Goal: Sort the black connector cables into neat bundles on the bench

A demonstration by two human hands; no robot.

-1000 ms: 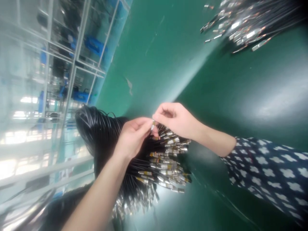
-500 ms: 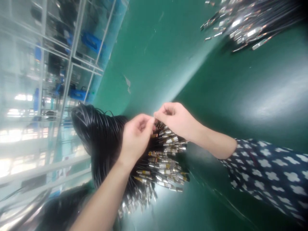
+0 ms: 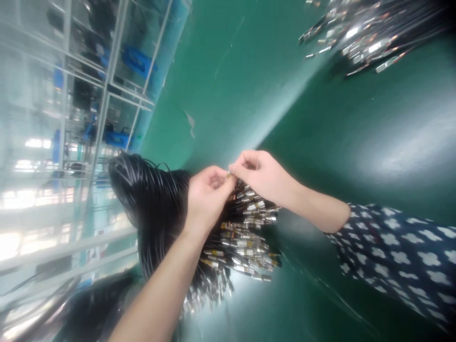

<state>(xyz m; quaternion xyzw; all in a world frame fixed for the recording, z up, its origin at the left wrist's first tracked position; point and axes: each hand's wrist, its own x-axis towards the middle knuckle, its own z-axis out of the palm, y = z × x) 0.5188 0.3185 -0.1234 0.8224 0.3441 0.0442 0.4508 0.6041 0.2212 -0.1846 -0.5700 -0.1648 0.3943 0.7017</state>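
A large bundle of black cables (image 3: pixel 160 199) lies under my hands, its many metal connector ends (image 3: pixel 249 242) fanned out to the right. My left hand (image 3: pixel 210 192) is closed in a pinch above the bundle, on a small cable connector (image 3: pixel 228 175) with a metallic and yellowish look. Thumb and forefinger of my right hand (image 3: pixel 258 173) are pinched together at the tip of the same connector, touching my left fingertips. The cable behind that connector is hidden by my left hand.
Another bunch of black cables with metal ends (image 3: pixel 370 42) lies at the upper right of the green table (image 3: pixel 221 95). Beyond the table's left edge stand a pale metal frame (image 3: pixel 107 95) and blue parts (image 3: pixel 137 61). A dark bundle (image 3: pixel 103 304) sits at the lower left.
My left hand has shifted slightly right and its thumb has turned, so the connector between the fingertips now shows. My right hand has stayed almost in place, still pinched.
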